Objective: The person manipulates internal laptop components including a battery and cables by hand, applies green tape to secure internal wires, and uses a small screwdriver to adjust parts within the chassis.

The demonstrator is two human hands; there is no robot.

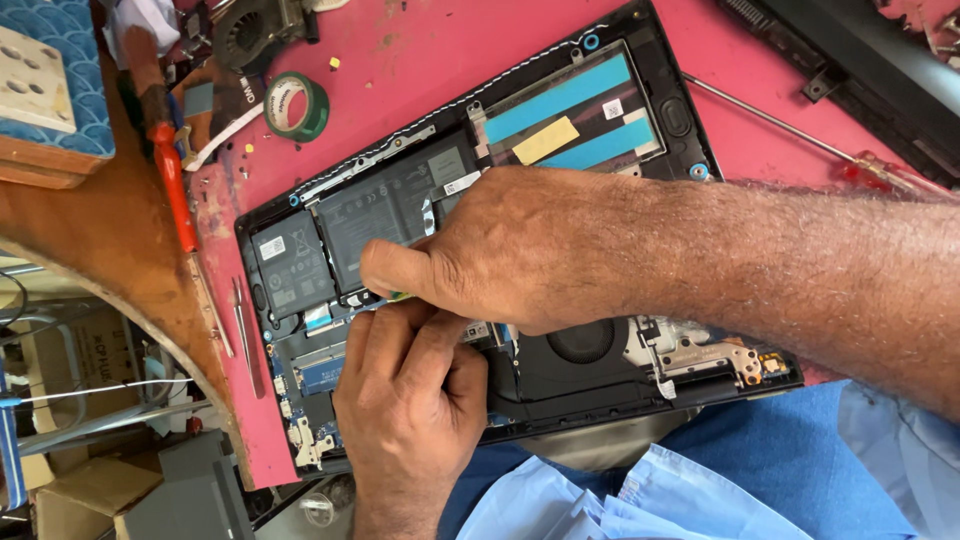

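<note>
I see the red worktop [420,60] carrying the opened laptop [640,110], its black battery [350,225] at nine o'clock of my right hand [500,250]. That grip is pinched together on a small green tool [398,296] at its seven o'clock. My left hand [410,390], fingers curled together, presses the board just below; what it holds I cannot tell.

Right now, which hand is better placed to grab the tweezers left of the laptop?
Left, probably. The left hand sits nearer the tweezers, while the right hand pinches a small green item at the battery.
</note>
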